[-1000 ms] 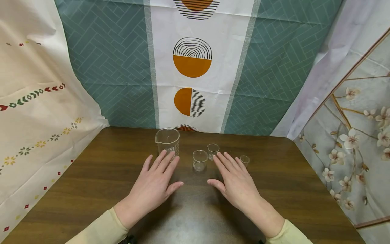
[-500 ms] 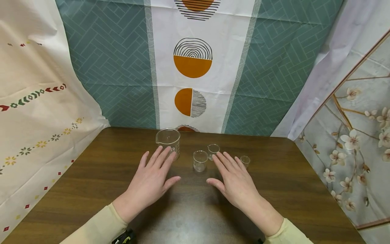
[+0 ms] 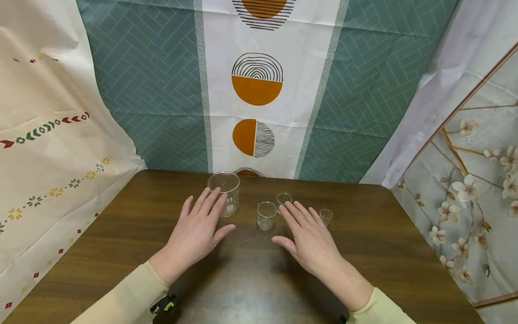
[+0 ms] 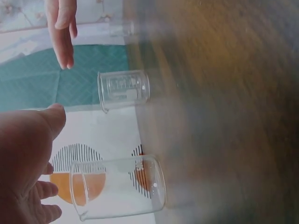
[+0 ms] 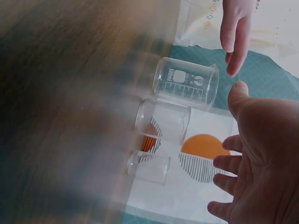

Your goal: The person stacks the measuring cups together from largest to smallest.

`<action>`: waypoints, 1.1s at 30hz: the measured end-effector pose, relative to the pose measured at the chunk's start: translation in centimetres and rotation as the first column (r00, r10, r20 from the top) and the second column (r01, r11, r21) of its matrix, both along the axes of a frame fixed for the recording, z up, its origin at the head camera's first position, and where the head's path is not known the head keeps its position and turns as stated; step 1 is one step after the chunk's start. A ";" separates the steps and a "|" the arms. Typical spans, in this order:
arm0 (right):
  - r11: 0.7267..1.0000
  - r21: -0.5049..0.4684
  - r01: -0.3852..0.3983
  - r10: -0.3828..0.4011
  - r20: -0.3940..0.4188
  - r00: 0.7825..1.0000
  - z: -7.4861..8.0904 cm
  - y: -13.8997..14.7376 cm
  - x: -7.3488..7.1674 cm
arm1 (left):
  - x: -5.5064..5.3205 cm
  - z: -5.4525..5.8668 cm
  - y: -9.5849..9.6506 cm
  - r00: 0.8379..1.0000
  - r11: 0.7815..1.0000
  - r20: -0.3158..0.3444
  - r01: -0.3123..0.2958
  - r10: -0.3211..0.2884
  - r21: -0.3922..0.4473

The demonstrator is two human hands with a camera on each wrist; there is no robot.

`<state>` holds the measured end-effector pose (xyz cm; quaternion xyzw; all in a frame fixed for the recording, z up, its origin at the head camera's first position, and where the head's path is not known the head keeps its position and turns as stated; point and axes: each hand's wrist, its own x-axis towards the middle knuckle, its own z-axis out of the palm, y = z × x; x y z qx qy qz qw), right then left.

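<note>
Four glass beakers of different sizes would exceed plain counting, so several clear beakers stand upright on the brown table. The largest beaker (image 3: pixel 231 202), marked 500ml in the right wrist view, is partly behind my left hand (image 3: pixel 194 236), whose fingers are spread and hold nothing. A medium beaker (image 3: pixel 265 218) stands between my hands. Behind my right hand (image 3: pixel 311 240) a smaller beaker (image 3: pixel 284 197) is partly hidden, and the smallest beaker (image 3: pixel 326 215) is at its right. My right fingers are also extended, with nothing held. Both wrist views show the hands raised, apart from the glass.
The wooden table (image 3: pixel 121 238) ends at a green and white patterned curtain (image 3: pixel 162 90) behind the beakers. A cream cloth (image 3: pixel 60 135) hangs on the left, a floral cloth (image 3: pixel 465 202) on the right. A dark strapped device (image 3: pixel 165 305) is under the left wrist.
My left hand has shifted left and slightly away from me, uncovering more of the largest beaker. My right hand has moved only slightly to the left. The beakers have stayed in place.
</note>
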<state>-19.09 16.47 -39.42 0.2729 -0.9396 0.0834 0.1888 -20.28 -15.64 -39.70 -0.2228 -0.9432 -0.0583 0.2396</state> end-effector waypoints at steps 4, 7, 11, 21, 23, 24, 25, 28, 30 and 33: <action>1.000 0.005 -0.001 0.001 0.004 1.000 0.1 -0.2 -0.1 | -0.5 0.2 -0.2 1.000 1.000 0.000 -0.006 0.006 0.011; 1.000 0.002 -0.003 0.003 0.004 1.000 0.1 -0.3 -0.2 | -0.9 0.3 -0.3 1.000 1.000 0.004 -0.006 0.006 0.025; 1.000 -0.003 -0.009 0.009 0.006 1.000 0.1 -0.5 -0.3 | -1.3 0.6 -0.4 1.000 0.999 0.005 -0.006 0.006 0.038; 1.000 -0.004 -0.013 0.013 0.023 1.000 0.1 -1.0 -0.6 | -2.2 0.6 -0.6 0.998 0.999 0.043 -0.037 0.035 0.032; 1.000 -0.004 -0.017 0.017 0.027 1.000 0.0 -1.1 -0.7 | -2.4 0.6 -0.6 0.998 0.998 0.052 -0.044 0.042 0.034; 1.000 -0.003 -0.018 0.018 0.026 0.999 0.0 -1.2 -0.7 | -2.4 0.5 -0.6 0.997 0.998 0.055 -0.048 0.046 0.035; 1.000 -0.001 -0.020 0.020 0.025 0.999 0.0 -1.2 -0.7 | -2.5 0.5 -0.6 0.997 0.998 0.057 -0.051 0.049 0.036; 1.000 -0.001 -0.022 0.022 0.021 1.000 0.0 -1.3 -0.7 | -2.6 0.4 -0.6 0.996 0.997 0.063 -0.061 0.059 0.036; 1.000 0.000 -0.023 0.023 0.016 1.000 0.0 -1.3 -0.7 | -2.6 0.3 -0.7 0.995 0.997 0.071 -0.066 0.064 0.035; 1.000 -0.003 -0.023 0.023 0.017 1.000 -0.1 -1.3 -0.7 | -2.8 0.2 -0.7 0.995 0.997 0.077 -0.069 0.066 0.033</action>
